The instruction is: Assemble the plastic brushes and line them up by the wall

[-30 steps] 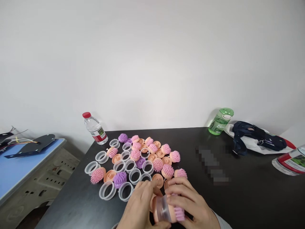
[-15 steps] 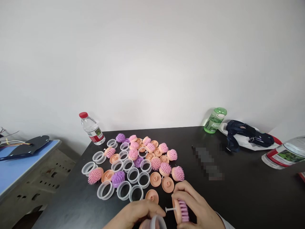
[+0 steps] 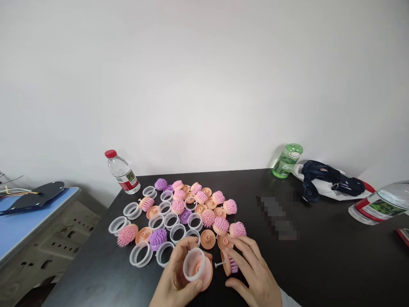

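My left hand (image 3: 174, 277) is closed around a clear plastic ring (image 3: 194, 265) and a peach round disc (image 3: 207, 277) sitting against it. Through the ring, the knob at the disc's centre shows. To its right, my right hand (image 3: 254, 270) has its fingers spread over a brush head with pink bristles (image 3: 234, 265), peach base and white stem pointing left. The fingers lie along the bristle side, while the thumb is apart below. Just above are a peach disc (image 3: 225, 241) and another pink brush head (image 3: 238, 229).
Clear rings (image 3: 141, 254), peach discs (image 3: 208, 239), and pink and purple brush heads (image 3: 158, 239) spread across the black table (image 3: 319, 264). A water bottle (image 3: 123, 172) stands back left. Back right are a green bottle (image 3: 287, 161), a dark strapped bag (image 3: 332, 179) and a large clear bottle (image 3: 378, 207).
Both hands have moved up and further over the table. The ring and disc came up with my left hand. The brush head shifted up and left, and my right fingers have loosened around it.
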The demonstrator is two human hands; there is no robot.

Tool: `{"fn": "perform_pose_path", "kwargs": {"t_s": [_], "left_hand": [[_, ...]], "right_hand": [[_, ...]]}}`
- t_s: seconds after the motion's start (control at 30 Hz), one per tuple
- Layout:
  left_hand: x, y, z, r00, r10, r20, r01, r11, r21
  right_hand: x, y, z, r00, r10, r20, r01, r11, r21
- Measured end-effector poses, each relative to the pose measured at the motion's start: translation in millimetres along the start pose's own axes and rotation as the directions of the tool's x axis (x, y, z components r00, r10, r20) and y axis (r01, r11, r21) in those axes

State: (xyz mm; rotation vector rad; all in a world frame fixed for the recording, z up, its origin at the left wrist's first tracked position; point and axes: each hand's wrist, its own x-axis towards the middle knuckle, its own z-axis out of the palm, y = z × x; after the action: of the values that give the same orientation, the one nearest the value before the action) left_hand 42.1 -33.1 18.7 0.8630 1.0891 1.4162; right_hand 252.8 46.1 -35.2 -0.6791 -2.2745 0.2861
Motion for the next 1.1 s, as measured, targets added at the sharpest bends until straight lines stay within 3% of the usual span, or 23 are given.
{"fn": "perform_pose_path", "kwargs": {"t_s": [0.23, 0.33, 0.53, 0.67, 0.9, 1.0, 1.1], "left_hand": [[7.1, -29.6, 20.5, 0.99, 0.102, -0.093, -0.119, 0.972, -0.201], [7.5, -35.9, 24.8, 0.985, 0.109, -0.135, -0.14, 0.958, -0.25], [2.4, -25.1, 25.7, 0.971, 0.147, -0.191, -0.16, 0.986, -0.055], [1.0, -17.0, 31.6, 0.978, 0.136, -0.161, -0.142, 0.989, -0.027], [3.1, -22.6, 30.6, 0.966, 0.185, -0.18, -0.183, 0.983, 0.029], [1.6, -21.2, 26.6, 0.958, 0.223, -0.179, -0.209, 0.974, 0.09], [-4.0, -14.2, 16.1, 0.94, 0.296, -0.172, -0.245, 0.932, 0.266]], "right_hand": [[24.8, -32.2, 2.7, 0.989, 0.125, -0.079, -0.105, 0.968, 0.226], [35.3, -38.6, 4.6, 0.985, 0.129, -0.111, -0.095, 0.958, 0.271], [34.8, -38.8, 2.2, 0.972, 0.236, -0.015, -0.206, 0.877, 0.434], [34.4, -37.6, 3.6, 0.953, 0.29, 0.088, -0.289, 0.781, 0.554], [35.1, -38.4, -1.0, 0.969, 0.243, -0.043, -0.199, 0.872, 0.447], [32.6, -34.0, -9.5, 0.957, 0.289, -0.031, -0.242, 0.851, 0.465], [29.1, -25.3, -23.8, 0.954, 0.3, 0.008, -0.268, 0.838, 0.476]]}}
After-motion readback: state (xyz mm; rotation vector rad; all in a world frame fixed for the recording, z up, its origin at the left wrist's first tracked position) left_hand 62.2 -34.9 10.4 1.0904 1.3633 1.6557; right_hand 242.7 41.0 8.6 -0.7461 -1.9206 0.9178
